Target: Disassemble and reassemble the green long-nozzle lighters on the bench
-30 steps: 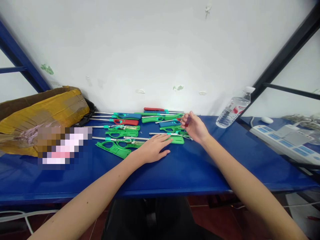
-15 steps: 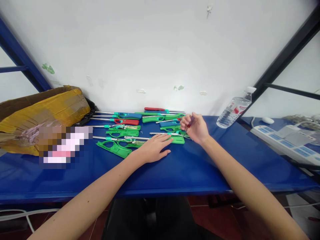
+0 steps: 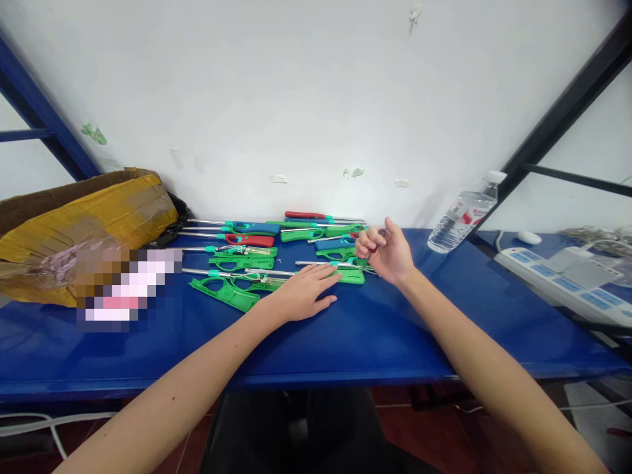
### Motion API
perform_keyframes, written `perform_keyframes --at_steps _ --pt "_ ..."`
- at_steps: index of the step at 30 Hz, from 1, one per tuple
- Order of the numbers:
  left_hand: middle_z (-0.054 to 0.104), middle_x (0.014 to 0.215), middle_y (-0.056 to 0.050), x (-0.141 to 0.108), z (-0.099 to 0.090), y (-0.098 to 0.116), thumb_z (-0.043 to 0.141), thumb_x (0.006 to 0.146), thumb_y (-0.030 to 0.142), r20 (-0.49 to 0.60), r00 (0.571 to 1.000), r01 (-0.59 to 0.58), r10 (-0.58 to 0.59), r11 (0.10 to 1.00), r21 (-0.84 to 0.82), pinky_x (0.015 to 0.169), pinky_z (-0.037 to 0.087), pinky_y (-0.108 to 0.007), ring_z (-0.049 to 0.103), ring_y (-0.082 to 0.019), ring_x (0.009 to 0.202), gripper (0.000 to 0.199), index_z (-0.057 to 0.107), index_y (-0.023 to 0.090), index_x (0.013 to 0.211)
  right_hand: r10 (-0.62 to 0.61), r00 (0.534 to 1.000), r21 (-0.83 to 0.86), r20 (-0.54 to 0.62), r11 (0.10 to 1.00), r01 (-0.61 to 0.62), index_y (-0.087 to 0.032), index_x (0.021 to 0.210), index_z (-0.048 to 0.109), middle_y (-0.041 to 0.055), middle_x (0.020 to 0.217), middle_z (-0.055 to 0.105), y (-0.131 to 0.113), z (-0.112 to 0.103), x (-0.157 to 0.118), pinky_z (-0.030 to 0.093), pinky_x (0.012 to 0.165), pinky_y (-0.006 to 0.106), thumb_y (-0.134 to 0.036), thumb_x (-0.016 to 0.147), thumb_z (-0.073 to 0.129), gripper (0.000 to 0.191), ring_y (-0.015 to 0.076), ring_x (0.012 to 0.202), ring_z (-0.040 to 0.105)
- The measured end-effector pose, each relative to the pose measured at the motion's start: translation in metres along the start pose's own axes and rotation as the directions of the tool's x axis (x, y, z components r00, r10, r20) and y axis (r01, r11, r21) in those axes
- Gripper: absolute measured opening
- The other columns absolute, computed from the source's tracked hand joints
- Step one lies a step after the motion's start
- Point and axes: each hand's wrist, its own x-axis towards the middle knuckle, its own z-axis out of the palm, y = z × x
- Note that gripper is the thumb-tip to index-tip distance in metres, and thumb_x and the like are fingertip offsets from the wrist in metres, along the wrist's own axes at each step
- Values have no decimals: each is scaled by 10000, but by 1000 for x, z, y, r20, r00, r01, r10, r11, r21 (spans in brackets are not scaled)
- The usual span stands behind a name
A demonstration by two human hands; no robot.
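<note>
My left hand (image 3: 309, 291) lies palm down with its fingers spread, partly over a green lighter casing (image 3: 351, 276). To its right my right hand (image 3: 388, 251) is raised with curled fingers around a small dark thing that I cannot make out. Several long-necked lighters lie in rows towards the wall, among them a red one (image 3: 250, 240), a blue one (image 3: 255, 228) and a green one (image 3: 301, 234). Left of my left hand are an opened lighter (image 3: 249, 251) with inner parts showing and a loose green casing half (image 3: 230, 294).
A taped cardboard box (image 3: 93, 217) stands at the left of the blue table (image 3: 345, 355). At the right are a water bottle (image 3: 461, 217) and a white power strip (image 3: 567, 283). A white wall (image 3: 296, 99) rises behind.
My right hand has turned slightly; its fingers are curled more and its thumb points higher. My left hand has stayed in place.
</note>
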Motion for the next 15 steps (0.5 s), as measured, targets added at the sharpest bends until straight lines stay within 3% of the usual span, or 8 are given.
perform_keyframes --at_steps 8,11,15 --pt "416 1533 -120 0 2 -2 482 993 366 -19 1000 -4 4 1000 -20 1200 277 -436 349 -260 1446 481 464 188 1440 -62 993 -51 -97 997 57 -221 668 496 -30 665 396 1 4 0 387 499 242 -458 803 723 355 123 585 446" --pt "410 1537 -119 0 1 -1 482 995 363 -18 1000 -2 1 1000 -28 1201 277 -446 345 -263 1448 479 464 191 1441 -119 986 -103 -112 989 108 -218 667 506 -22 681 432 1 4 1 389 510 238 -480 793 750 379 125 617 461" --pt "406 1537 -132 0 0 0 492 993 356 2 1000 7 -7 1000 -18 1204 273 -449 340 -270 1450 489 463 168 1443 -53 992 -65 -117 997 45 -217 602 449 -31 587 342 0 3 2 388 513 253 -587 826 670 486 134 572 419"
